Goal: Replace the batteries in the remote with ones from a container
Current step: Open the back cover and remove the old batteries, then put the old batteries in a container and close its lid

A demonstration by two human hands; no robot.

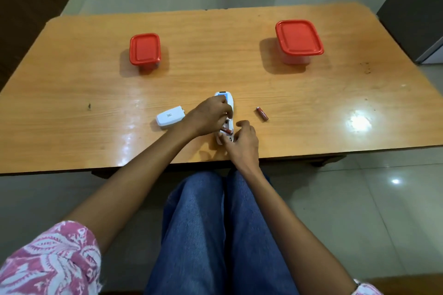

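Note:
A white remote (225, 98) lies back-up near the table's front edge, its battery bay uncovered. My left hand (207, 117) is clasped over the remote's middle. A red battery (227, 131) sits tilted in the bay. My right hand (243, 142) rests at the remote's near end, fingertips touching the bay beside that battery. A second red battery (262, 113) lies loose on the table to the right. The white battery cover (170, 116) lies to the left of the remote.
Two closed containers with red lids stand further back on the wooden table (72, 84): a small container (145, 49) at the left, a larger container (298, 38) at the right. My knees in blue jeans are under the front edge.

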